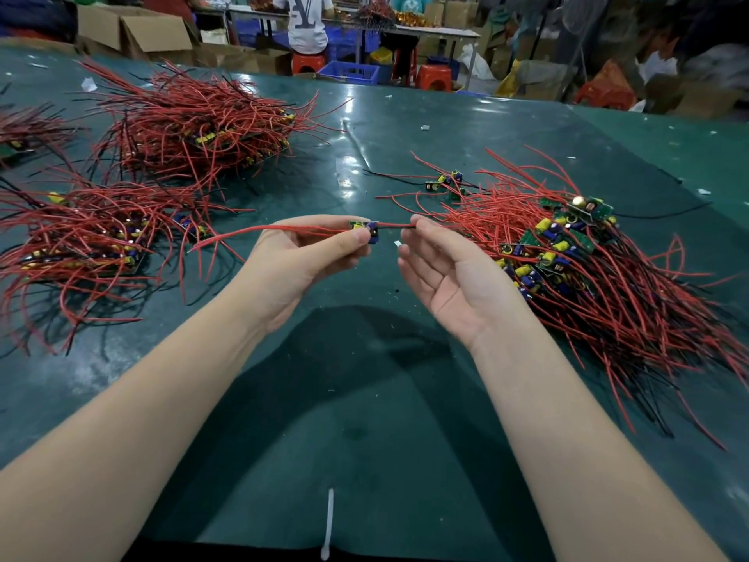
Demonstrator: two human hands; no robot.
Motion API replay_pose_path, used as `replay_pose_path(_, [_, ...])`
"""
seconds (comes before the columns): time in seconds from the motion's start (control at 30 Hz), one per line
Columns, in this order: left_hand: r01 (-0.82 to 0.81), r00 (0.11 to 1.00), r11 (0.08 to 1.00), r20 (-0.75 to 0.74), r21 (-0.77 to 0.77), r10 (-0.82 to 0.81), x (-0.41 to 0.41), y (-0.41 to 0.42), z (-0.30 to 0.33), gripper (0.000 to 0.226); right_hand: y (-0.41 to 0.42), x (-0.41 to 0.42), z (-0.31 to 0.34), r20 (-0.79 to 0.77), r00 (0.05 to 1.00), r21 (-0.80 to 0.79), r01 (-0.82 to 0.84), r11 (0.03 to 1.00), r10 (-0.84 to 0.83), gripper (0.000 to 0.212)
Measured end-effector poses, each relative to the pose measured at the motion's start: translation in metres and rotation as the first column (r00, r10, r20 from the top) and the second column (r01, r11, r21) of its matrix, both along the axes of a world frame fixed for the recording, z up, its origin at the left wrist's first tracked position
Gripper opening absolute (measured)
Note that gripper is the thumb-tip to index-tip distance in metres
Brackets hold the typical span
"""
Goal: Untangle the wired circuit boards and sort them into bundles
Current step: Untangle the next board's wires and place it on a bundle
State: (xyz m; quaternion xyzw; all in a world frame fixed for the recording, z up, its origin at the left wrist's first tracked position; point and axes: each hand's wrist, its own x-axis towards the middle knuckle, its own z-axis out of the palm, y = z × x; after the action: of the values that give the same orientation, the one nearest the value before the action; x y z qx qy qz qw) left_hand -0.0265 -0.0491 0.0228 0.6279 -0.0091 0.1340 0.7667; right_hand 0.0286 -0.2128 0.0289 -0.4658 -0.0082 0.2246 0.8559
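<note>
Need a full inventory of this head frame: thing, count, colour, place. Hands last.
held circuit board: one, green with blue and yellow parts, red and black wires, between the hands
unsorted pile: one, red and black wires, green boards, table right
sorted bundles: three, mostly red, table left: far, near, left edge
loose boards: a few, green, behind the unsorted pile
cable tie: one, white, near table edge
table: one, dark green mat
cardboard boxes: several, brown, background left
stools: several, red-orange, background
crate: one, blue, background
left hand: pinches the board
right hand: fingertips hold its wire, palm up
</note>
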Motion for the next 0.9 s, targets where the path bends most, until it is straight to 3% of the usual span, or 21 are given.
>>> replay_pose_path(0.23, [-0.100,0.995,0.923,0.037,0.371,0.093,0.000,0.006,-0.006,0.007,-0.002,0.001,0.000,0.004,0.995,-0.054,0.101,0.993,-0.101,0.012])
replay_pose_path(0.57, [-0.125,0.992,0.899,0.053,0.421,0.114,0.001,0.007,-0.007,0.009,-0.007,0.005,0.000,-0.051,0.974,-0.028,0.218,0.975,-0.219,0.013])
replay_pose_path(0.9, [-0.177,0.984,0.930,0.054,0.321,0.168,0.005,0.011,-0.008,0.008,-0.013,0.011,0.002,-0.127,0.966,0.102,0.237,0.966,-0.224,0.017])
